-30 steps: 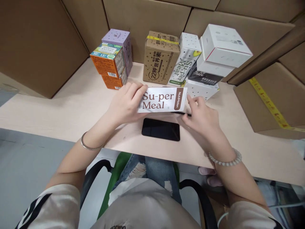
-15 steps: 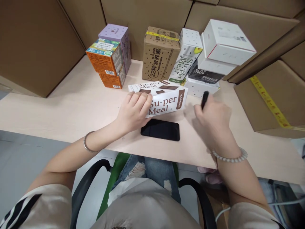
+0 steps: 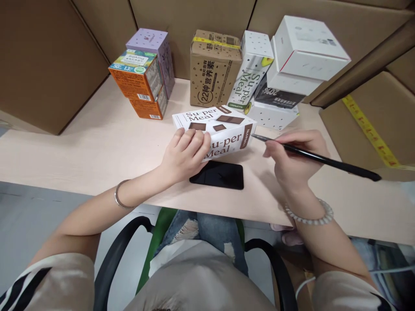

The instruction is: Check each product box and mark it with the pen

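Note:
A white "Su-per Meal" carton (image 3: 227, 139) with brown lettering and chocolate squares lies on the table in front of me. My left hand (image 3: 186, 153) is closed over its near left edge, covering part of the print. In my right hand (image 3: 300, 155) is a black pen (image 3: 327, 160), pinched between thumb and fingers. Its pale tip points left, close to the carton's right end; whether it touches I cannot tell. A black phone (image 3: 217, 176) lies flat just in front of the carton, below my left fingers.
Orange boxes (image 3: 132, 84) and a purple box (image 3: 151, 41) stand back left. Behind the carton are a brown packet (image 3: 215, 71), an avocado-print "Su-per Meal" box (image 3: 248, 80) and stacked white boxes (image 3: 314, 52). Cardboard boxes (image 3: 372, 121) flank the table (image 3: 97, 147).
The pen has swung from upright to nearly level, its tip now pointing left at the carton. My right fingers have shifted around it. My left hand stays on the carton.

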A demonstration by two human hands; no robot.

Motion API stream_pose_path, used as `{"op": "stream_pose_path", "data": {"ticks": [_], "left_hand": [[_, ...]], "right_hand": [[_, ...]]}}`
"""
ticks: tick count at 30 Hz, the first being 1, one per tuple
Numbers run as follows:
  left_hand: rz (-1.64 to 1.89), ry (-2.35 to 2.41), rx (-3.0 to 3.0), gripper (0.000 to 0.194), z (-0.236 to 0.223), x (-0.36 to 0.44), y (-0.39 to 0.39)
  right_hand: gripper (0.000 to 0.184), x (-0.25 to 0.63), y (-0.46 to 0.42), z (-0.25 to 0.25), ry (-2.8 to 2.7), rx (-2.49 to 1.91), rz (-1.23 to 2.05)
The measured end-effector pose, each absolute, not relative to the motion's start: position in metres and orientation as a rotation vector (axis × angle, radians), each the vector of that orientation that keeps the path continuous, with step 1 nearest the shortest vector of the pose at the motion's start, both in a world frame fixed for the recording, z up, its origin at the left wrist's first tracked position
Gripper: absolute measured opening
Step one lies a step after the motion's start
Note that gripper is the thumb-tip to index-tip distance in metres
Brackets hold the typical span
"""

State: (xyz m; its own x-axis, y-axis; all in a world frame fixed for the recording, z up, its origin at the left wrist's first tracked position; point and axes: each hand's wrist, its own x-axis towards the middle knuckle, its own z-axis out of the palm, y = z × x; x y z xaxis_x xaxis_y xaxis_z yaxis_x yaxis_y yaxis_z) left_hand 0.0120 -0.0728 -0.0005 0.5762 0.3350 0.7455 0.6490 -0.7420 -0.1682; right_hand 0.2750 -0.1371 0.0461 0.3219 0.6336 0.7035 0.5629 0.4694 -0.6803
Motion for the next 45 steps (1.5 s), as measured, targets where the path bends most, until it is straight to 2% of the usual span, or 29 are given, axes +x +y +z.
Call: {"op": "stream_pose_path", "data": {"ticks": [2, 7, 19, 22, 31, 41, 45], "left_hand": [[-1.027, -0.804, -2.386, 0.061, -0.001, 0.012, -0.073], [-1.016, -0.812, -2.408, 0.055, -0.001, 0.014, -0.075], [-1.104, -0.561, -2.394, 0.061, -0.007, 0.034, -0.086], [-1.183, -0.474, -2.407, 0.063, -0.002, 0.035, -0.086], [-1.155, -0.408, -2.342, 0.047, 0.008, 0.036, -0.088], [-1.161, -0.412, -2.340, 0.046, 0.009, 0.036, -0.089], [-1.184, -0.443, -2.356, 0.052, 0.007, 0.035, -0.089]], "right_hand": [[0.041, 0.273, -0.142, 0.045, -1.346, -1.205, 0.088], [0.027, 0.261, -0.149, 0.044, -1.437, -1.082, 0.428], [0.012, 0.237, -0.147, 0.038, -1.600, -1.064, 0.418], [0.013, 0.239, -0.143, 0.036, -1.624, -1.029, 0.424], [0.016, 0.239, -0.142, 0.039, -1.684, -0.953, 0.306], [0.013, 0.240, -0.139, 0.036, -1.666, -0.941, 0.339], [0.016, 0.242, -0.138, 0.037, -1.698, -0.891, 0.356]]}}
